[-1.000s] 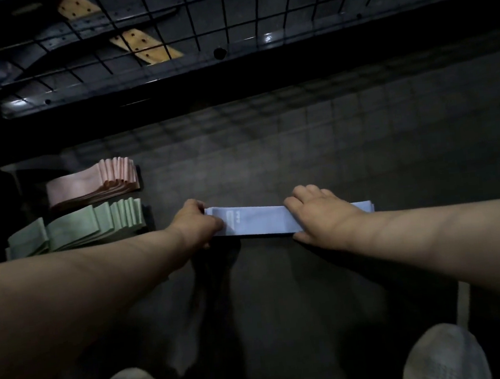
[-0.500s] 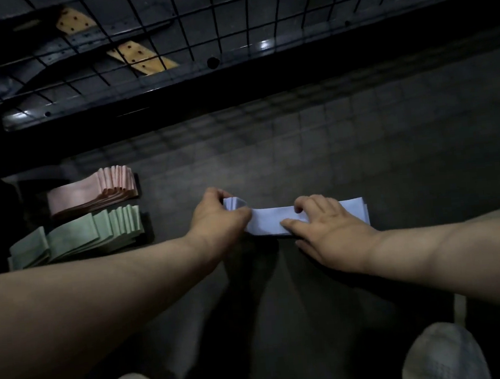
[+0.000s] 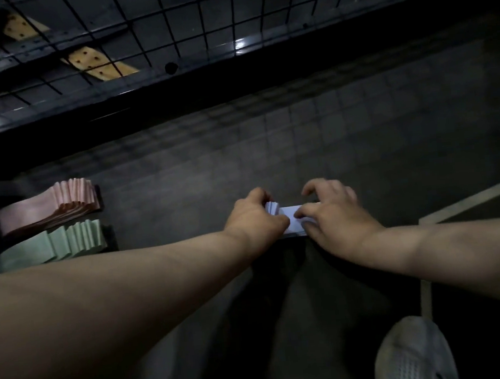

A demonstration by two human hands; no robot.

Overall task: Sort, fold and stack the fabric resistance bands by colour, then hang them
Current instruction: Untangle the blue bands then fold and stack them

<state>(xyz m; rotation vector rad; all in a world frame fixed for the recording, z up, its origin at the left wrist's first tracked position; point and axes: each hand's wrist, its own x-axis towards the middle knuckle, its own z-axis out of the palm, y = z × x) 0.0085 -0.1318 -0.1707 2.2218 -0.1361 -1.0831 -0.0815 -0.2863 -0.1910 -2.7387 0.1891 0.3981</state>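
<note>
The blue band (image 3: 292, 216), folded short, lies on the dark floor (image 3: 359, 137) just off centre toward 4 o'clock. The left hand (image 3: 254, 220) curls its fingers round the band's layered left end. The right hand (image 3: 337, 212) pinches its right end, thumb on top. Bare floor runs from 12 to 3 o'clock up to the wire grid (image 3: 197, 18). The pink stack (image 3: 50, 206) and green stack (image 3: 54, 245) sit well apart at 9 o'clock. A pale shoe (image 3: 414, 353) is at 5.

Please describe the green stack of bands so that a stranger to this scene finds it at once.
Below the black wire grid lies a dark surface. At its left edge sit two fanned stacks of folded bands. The green stack is the one nearer the person, beside the pink stack.
</note>
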